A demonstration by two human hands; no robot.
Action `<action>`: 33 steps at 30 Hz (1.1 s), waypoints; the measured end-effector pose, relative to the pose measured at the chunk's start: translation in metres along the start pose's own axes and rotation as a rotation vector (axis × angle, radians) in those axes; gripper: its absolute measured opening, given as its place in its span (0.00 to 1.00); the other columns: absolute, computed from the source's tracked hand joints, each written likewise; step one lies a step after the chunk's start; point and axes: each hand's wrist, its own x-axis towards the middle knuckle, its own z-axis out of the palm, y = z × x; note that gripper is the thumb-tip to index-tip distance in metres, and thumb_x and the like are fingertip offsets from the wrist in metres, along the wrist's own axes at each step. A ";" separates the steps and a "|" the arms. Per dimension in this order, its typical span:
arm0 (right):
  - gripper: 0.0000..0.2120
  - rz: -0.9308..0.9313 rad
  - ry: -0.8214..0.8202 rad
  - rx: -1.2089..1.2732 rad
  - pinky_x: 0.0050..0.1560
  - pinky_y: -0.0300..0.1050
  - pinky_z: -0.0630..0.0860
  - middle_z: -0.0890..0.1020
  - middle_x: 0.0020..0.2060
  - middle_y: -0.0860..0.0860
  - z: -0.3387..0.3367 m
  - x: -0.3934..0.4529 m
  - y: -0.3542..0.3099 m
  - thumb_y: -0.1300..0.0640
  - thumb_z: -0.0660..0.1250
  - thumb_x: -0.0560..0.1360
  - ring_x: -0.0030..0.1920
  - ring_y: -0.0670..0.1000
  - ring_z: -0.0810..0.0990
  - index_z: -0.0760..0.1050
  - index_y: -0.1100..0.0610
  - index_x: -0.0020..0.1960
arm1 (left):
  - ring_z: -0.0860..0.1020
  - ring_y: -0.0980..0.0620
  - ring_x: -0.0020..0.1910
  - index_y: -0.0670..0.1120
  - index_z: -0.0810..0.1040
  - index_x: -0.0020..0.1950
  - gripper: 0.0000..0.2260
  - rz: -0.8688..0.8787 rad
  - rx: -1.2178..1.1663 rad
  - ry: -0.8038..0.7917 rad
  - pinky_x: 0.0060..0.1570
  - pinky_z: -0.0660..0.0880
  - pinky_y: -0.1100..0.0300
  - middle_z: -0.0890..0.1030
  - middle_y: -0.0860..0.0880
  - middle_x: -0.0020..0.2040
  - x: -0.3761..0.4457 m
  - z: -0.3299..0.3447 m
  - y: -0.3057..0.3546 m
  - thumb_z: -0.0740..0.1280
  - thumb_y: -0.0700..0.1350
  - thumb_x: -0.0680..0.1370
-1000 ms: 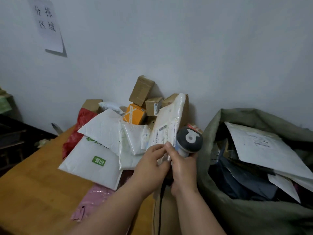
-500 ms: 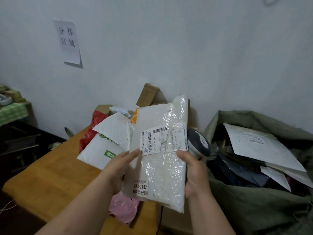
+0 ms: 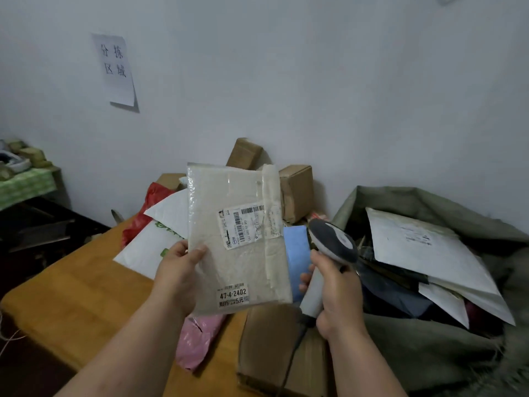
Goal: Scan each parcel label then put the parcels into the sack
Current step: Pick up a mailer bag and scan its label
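Observation:
My left hand (image 3: 179,277) holds a flat parcel (image 3: 237,247) in clear plastic wrap upright by its left edge, thumb on its front. A white barcode label (image 3: 247,226) faces me, and a small sticker reading 47-4-2402 sits near the bottom. My right hand (image 3: 336,290) grips the handle of a grey and white scanner (image 3: 332,242), its head just right of the parcel. The open green sack (image 3: 429,353) stands at the right, with white and dark mailers (image 3: 423,247) inside.
More parcels lie piled on the wooden table (image 3: 71,293) against the wall: brown boxes (image 3: 296,190), white mailers (image 3: 148,247), a red bag (image 3: 143,216), a pink bag (image 3: 197,339), a blue packet (image 3: 296,253). A cardboard box (image 3: 274,345) sits below my hands.
The parcel was lifted off the pile and turned label-first toward me. My right hand has let go of its edge and now holds only the scanner beside it.

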 end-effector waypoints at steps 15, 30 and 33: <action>0.11 0.403 -0.365 0.171 0.30 0.45 0.78 0.79 0.29 0.54 0.030 -0.020 -0.018 0.52 0.72 0.74 0.29 0.51 0.80 0.77 0.60 0.47 | 0.79 0.45 0.46 0.52 0.77 0.52 0.13 0.008 -0.140 -0.035 0.49 0.75 0.48 0.83 0.47 0.50 -0.004 0.022 -0.006 0.61 0.34 0.81; 0.15 0.496 -0.449 0.239 0.27 0.43 0.77 0.78 0.30 0.54 0.055 -0.033 -0.009 0.52 0.75 0.63 0.28 0.50 0.79 0.77 0.59 0.43 | 0.79 0.46 0.50 0.52 0.76 0.53 0.13 -0.028 -0.156 -0.058 0.56 0.72 0.45 0.82 0.47 0.54 -0.001 0.006 -0.008 0.60 0.33 0.81; 0.14 0.493 -0.446 0.237 0.27 0.43 0.77 0.78 0.30 0.54 0.058 -0.034 -0.007 0.52 0.75 0.63 0.27 0.50 0.79 0.76 0.59 0.42 | 0.79 0.46 0.51 0.51 0.76 0.53 0.13 -0.029 -0.147 -0.062 0.56 0.71 0.44 0.81 0.47 0.54 0.002 0.004 -0.008 0.61 0.33 0.81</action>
